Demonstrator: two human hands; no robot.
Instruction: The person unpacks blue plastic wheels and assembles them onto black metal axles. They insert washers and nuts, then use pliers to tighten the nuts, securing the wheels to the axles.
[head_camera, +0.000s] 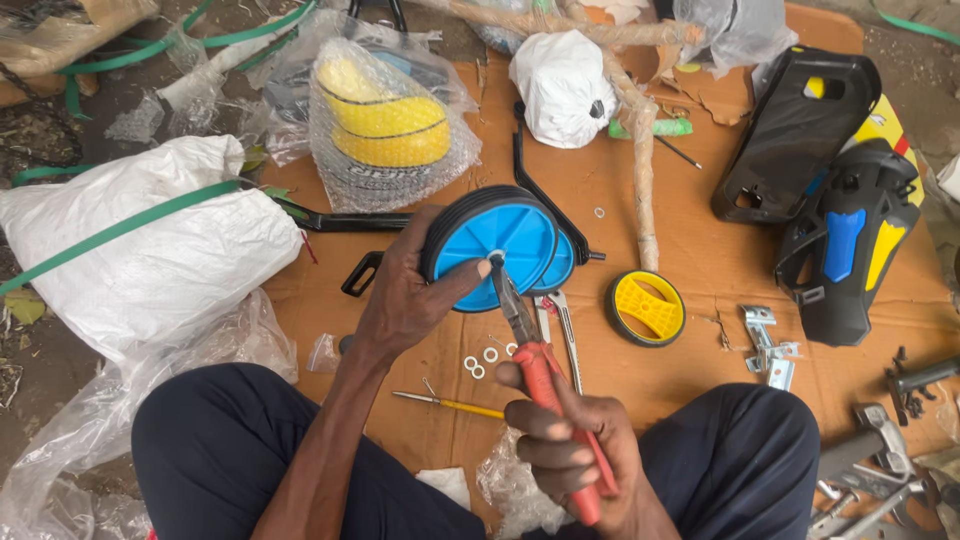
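My left hand (405, 292) grips a small blue wheel with a black tyre (492, 243), thumb pressed near its white hub. My right hand (568, 445) holds red-handled pliers (535, 370), whose jaws reach up to the hub of that wheel. A second blue wheel (560, 265) sits just behind the first, on a black bracket. Small white washers (478, 362) lie on the cardboard (700, 250) below the wheel. A yellow wheel with a black tyre (647, 307) lies flat to the right.
A yellow-handled screwdriver (450, 404) and a spanner (566, 330) lie between my knees. Bubble-wrapped yellow parts (385, 120) lie at the back, black, blue and yellow plastic covers (840, 230) at the right, metal brackets (765, 345) and tools (870, 470) nearby, and white sacks (140, 240) to the left.
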